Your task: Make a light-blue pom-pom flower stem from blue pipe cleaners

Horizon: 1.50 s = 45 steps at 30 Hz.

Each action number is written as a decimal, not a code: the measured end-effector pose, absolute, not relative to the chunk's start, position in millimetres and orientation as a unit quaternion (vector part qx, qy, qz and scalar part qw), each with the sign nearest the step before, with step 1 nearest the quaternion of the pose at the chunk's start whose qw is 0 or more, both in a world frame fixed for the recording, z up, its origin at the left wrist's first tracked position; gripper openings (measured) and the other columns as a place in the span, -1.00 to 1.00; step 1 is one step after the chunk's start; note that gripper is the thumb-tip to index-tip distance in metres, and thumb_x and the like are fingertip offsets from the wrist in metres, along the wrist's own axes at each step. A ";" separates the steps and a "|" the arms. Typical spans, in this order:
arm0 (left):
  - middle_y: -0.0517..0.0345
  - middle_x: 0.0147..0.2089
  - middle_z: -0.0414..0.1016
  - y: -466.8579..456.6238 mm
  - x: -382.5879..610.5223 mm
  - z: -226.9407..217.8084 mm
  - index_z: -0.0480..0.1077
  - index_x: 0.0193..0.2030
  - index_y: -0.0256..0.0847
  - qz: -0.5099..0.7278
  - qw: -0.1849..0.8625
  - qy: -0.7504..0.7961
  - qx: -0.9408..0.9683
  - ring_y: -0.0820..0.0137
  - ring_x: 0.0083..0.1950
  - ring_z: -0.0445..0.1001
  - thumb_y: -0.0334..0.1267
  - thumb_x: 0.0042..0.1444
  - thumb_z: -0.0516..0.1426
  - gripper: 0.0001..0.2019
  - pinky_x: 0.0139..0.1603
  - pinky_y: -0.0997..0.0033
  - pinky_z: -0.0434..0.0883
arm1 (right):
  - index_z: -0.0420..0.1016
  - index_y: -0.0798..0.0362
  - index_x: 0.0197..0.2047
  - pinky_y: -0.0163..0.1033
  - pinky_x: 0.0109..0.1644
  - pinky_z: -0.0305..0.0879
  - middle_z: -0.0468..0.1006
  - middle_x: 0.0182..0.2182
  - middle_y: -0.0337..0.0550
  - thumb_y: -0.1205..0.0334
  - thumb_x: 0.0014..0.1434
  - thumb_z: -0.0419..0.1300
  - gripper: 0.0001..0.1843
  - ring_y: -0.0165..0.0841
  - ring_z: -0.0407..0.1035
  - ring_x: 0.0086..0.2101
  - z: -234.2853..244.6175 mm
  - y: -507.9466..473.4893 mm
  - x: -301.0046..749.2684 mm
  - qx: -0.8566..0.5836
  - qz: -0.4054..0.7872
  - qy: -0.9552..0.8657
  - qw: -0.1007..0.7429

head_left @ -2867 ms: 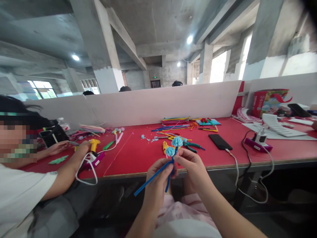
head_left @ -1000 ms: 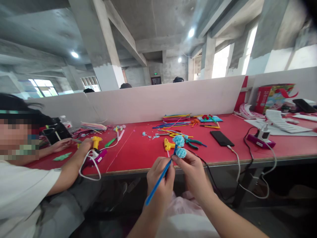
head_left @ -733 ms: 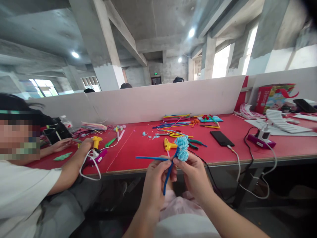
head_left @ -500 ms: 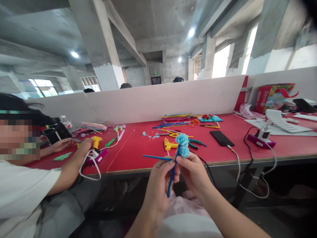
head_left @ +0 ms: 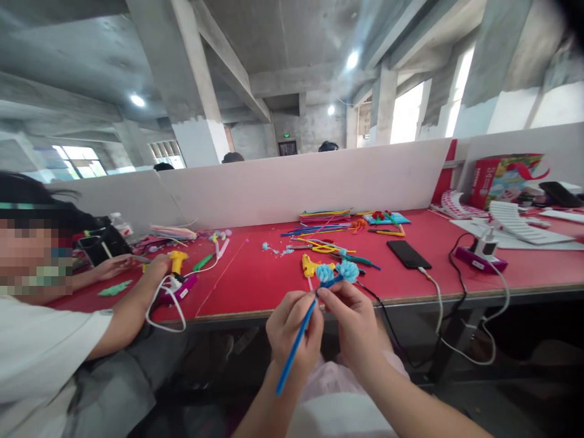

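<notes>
My left hand (head_left: 292, 325) and my right hand (head_left: 351, 322) meet in front of the red table's near edge (head_left: 410, 298). Both pinch a blue pipe cleaner (head_left: 294, 350) whose long tail runs down and left past my left fingers. Two light-blue fuzzy coils (head_left: 338, 271) sit side by side at its top, just above my right thumb. Fingers of both hands are closed on the blue stem.
A yellow glue gun (head_left: 309, 265), loose coloured pipe cleaners (head_left: 323, 219), green-handled pliers (head_left: 360, 260), a black phone (head_left: 404, 253) and a cabled purple charger (head_left: 481, 258) lie on the table. A person at left rests a hand (head_left: 157, 271) by another glue gun. White dividers (head_left: 296, 182) stand behind.
The blue tail swung from sticking out sideways to hanging down-left through my left hand. The two fuzzy coils turned from stacked to side by side and sank slightly.
</notes>
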<state>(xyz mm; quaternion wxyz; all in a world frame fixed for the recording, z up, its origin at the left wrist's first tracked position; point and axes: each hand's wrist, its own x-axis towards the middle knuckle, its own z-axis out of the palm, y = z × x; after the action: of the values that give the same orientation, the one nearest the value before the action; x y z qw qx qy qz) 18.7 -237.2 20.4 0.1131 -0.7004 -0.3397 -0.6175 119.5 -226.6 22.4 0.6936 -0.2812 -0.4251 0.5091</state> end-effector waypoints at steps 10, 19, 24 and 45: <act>0.22 -0.62 0.34 -244.3 12.8 48.2 0.38 -0.50 -0.31 -0.576 -0.590 -0.378 -0.421 0.59 -0.63 0.25 -0.30 0.01 0.14 -0.86 -0.60 0.62 0.21 | 0.46 0.05 -0.50 -0.30 -0.32 0.24 0.47 -0.55 -0.29 0.25 0.00 0.30 -0.88 -0.42 0.33 -0.48 25.5 -221.7 131.7 -0.237 0.532 -0.496 0.644; 0.20 -0.58 0.35 -246.5 21.1 49.8 0.39 -0.47 -0.34 -0.543 -0.688 -0.303 -0.375 0.62 -0.63 0.27 -0.24 0.06 0.14 -0.81 -0.61 0.64 0.19 | 0.44 0.05 -0.48 -0.27 -0.40 0.32 0.49 -0.62 -0.28 0.24 -0.03 0.31 -0.88 -0.40 0.37 -0.59 31.5 -214.3 139.8 -0.166 0.631 -0.468 0.596; 0.16 -0.54 0.43 -247.7 20.8 46.4 0.42 -0.47 -0.34 -0.589 -0.580 -0.334 -0.453 0.55 -0.60 0.35 -0.27 0.02 0.18 -0.85 -0.56 0.57 0.25 | 0.40 0.05 -0.43 -0.24 -0.58 0.29 0.41 -0.70 -0.33 0.17 0.06 0.24 -0.85 -0.37 0.32 -0.72 35.3 -216.0 141.9 -0.141 0.659 -0.488 0.555; 0.22 -0.50 0.39 -245.0 24.1 37.7 0.38 -0.42 -0.22 -0.621 -0.284 -0.429 -0.591 0.46 -0.45 0.38 -0.25 0.09 0.11 -0.88 -0.38 0.51 0.34 | 0.48 0.04 -0.36 -0.30 -0.38 0.23 0.41 -0.51 -0.27 0.22 0.02 0.28 -0.90 -0.41 0.25 -0.48 23.0 -222.2 121.5 -0.251 0.523 -0.446 0.681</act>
<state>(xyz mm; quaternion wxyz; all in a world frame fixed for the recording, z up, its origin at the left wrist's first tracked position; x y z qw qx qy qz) 24.1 -245.0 37.7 -0.2843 -0.5906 -0.4291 -0.6215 121.5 -222.2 23.0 0.6813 -0.2509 -0.4463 0.5231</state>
